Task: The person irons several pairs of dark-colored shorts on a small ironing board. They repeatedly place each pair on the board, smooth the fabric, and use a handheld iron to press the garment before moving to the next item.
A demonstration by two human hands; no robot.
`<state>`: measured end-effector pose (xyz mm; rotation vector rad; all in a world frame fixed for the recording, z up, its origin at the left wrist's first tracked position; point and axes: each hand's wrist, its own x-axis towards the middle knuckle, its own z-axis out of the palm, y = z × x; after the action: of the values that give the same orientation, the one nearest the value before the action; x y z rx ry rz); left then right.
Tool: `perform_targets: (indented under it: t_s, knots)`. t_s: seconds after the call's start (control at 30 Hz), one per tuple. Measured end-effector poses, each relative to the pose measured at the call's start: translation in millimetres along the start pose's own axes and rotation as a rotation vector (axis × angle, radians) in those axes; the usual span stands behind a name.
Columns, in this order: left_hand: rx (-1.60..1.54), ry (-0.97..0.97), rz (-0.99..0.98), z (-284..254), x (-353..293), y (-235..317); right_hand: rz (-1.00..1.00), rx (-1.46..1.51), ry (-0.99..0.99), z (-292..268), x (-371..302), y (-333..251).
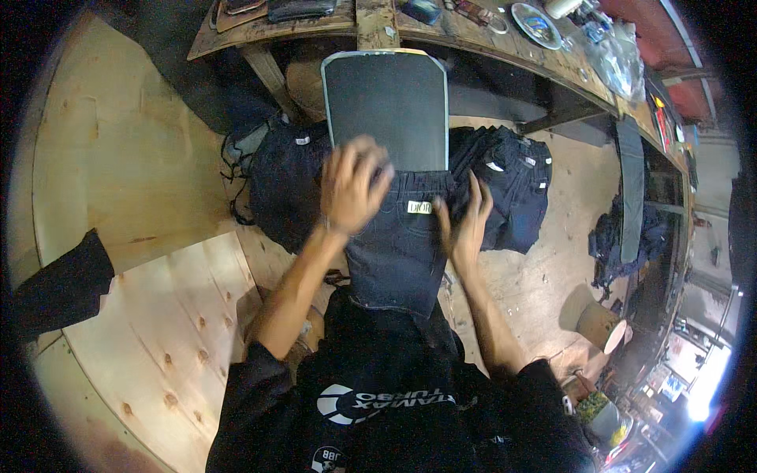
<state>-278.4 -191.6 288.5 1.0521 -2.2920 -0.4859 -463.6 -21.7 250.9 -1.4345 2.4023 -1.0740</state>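
A pair of dark denim shorts (398,252) with a gathered elastic waistband lies in front of me, its waist at the lower end of a dark, pale-edged board (386,110). A small white label (419,207) sits below the waistband. Over the left end of the waistband is my left hand (355,185), fingers bent and smeared by motion, so its grip cannot be made out. At the shorts' right edge rests my right hand (467,225), thumb on the cloth near the label and fingers spread apart. The shorts' lower end reaches my lap.
Dark garments lie in a left pile (288,185) and a right pile (516,193). A wooden bench (505,47) crosses the far side, bearing a round dish (536,26) and plastic bags (615,67). Plywood sheets (173,315) lie at left; a cylindrical object (603,327) stands at right.
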Motion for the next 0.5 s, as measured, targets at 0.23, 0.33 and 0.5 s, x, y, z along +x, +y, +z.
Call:
perform_targets:
  t_s: [0.23, 0.33, 0.5]
  knots:
    - [0.225, -0.355, -0.052, 58.6, -34.3, 17.7, 0.062, 0.082, -0.062, 30.6, 16.6, 29.4]
    - [0.316, -0.155, -0.006, 102.0, 21.7, -19.6, 0.077, 0.157, -0.114, 49.8, 71.9, 44.8]
    - [0.256, -0.133, -0.056, 98.7, 31.2, -18.0, 0.133, 0.11, -0.146, 25.3, 54.7, 25.0]
